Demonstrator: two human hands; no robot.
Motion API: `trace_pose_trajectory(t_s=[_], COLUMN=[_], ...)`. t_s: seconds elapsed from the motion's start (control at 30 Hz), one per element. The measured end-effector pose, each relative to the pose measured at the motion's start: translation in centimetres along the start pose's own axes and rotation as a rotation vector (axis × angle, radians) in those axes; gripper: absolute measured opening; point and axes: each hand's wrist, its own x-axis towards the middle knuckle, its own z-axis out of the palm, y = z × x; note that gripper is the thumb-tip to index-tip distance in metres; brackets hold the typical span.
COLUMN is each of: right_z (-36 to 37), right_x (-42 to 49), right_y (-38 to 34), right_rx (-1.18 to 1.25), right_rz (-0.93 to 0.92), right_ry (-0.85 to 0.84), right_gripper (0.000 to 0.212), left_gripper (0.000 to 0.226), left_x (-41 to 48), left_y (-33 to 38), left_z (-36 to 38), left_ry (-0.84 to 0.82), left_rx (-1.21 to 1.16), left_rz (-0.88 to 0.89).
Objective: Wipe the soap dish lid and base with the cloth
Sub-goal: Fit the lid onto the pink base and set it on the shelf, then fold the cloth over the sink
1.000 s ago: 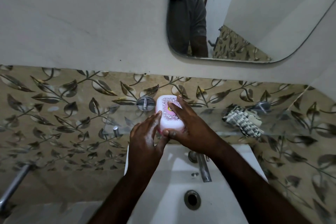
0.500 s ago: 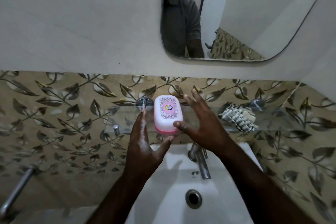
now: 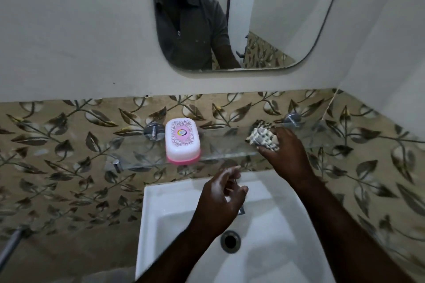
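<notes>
Grabbing the cloth (image 3: 262, 136) on the glass shelf (image 3: 225, 145) with your right hand (image 3: 287, 156), you held your left hand (image 3: 220, 200) loose above the sink (image 3: 161, 213).

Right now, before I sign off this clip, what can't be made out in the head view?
1. Inside of the soap dish: its lid is on, so any soap is hidden.
2. Tap: almost wholly behind the left hand, which is motion-blurred.
3. Cloth: its right part lies under the right hand gripping it.
4. Metal bar: cut off by the left edge.
</notes>
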Motion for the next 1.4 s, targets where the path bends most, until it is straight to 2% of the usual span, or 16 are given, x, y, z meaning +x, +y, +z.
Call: trace_pose_trajectory(t_s=[0.07, 0.2, 0.27, 0.33, 0.4, 0.5, 0.6, 0.77, 0.87, 0.93, 1.07, 1.13, 1.2, 1.23, 1.3, 1.4], right_z=[-0.7, -3.3, -4.5, -4.5, -4.3, -3.5, -2.7, -1.8, -1.0, 0.2, 1.5, 1.7, 2.1, 2.4, 2.9, 3.8], right_x=[-0.5, -2.4, -3.6, -4.9, -6.3, -8.7, -10.7, -12.6, -13.0, -12.8, -11.4, -10.8, -10.2, -10.0, -9.7, -9.5], right_y=[0.0, -0.3, 0.3, 1.1, 2.5, 5.3, 8.2, 11.0, 11.8, 12.4, 13.9, 14.8, 15.8, 16.2, 17.1, 18.1], right_rx=[0.1, 0.522, 0.863, 1.177, 1.34, 1.394, 1.456, 1.594, 1.647, 1.532, 1.384, 1.412, 1.444, 1.463, 1.499, 1.487], right_rz=[-0.016, 0.151, 0.242, 0.367, 0.534, 0.726, 0.829, 0.737, 0.758, 0.822, 0.938, 0.954, 0.962, 0.96, 0.949, 0.956], right_ry=[0.013, 0.015, -0.039, -0.115, -0.199, -0.301, -0.287, -0.2, -0.383, -0.429, -0.289, -0.257, -0.3, -0.34, -0.394, -0.347], right_gripper=[0.034, 0.027, 0.027, 0.03, 0.033, 0.027, 0.036, 0.039, 0.042, 0.043, 0.048, 0.05, 0.055, 0.056, 0.054, 0.052], left_gripper=[0.038, 0.057, 0.062, 0.056, 0.049, 0.039, 0.035, 0.018, 0.016, 0.023, 0.029, 0.042, 0.057, 0.059, 0.049, 0.035], left_x=[0.3, 0.9, 1.5, 1.8, 1.8, 1.1, 0.6, 1.1, 2.0, 2.4, 2.7, 3.2, 3.9, 4.3, 4.8, 5.3], left_y=[-0.2, 0.5, 1.2, 1.7, 2.1, 1.8, 1.0, 1.1, 1.1, 0.9, -0.3, -0.9, -1.3, -1.4, -1.8, -3.1], left_z=[1.2, 3.4, 4.9, 6.0, 7.3, 9.0, 10.1, 11.0, 11.5, 12.0, 12.1, 11.7, 11.6, 11.7, 12.0, 12.8], left_ry=[-0.061, -0.096, -0.087, -0.095, -0.106, -0.087, -0.057, -0.057, -0.089, -0.106, -0.212, -0.231, -0.266, -0.289, -0.293, -0.204], left_rx=[-0.129, -0.494, -0.69, -0.883, -0.973, -0.85, -0.67, -0.499, -0.375, -0.375, -0.599, -0.709, -0.764, -0.751, -0.631, -0.422], left_rz=[-0.175, -0.461, -0.49, -0.428, -0.439, -0.577, -0.624, -0.606, -0.622, -0.71, -0.901, -0.892, -0.826, -0.804, -0.787, -0.817])
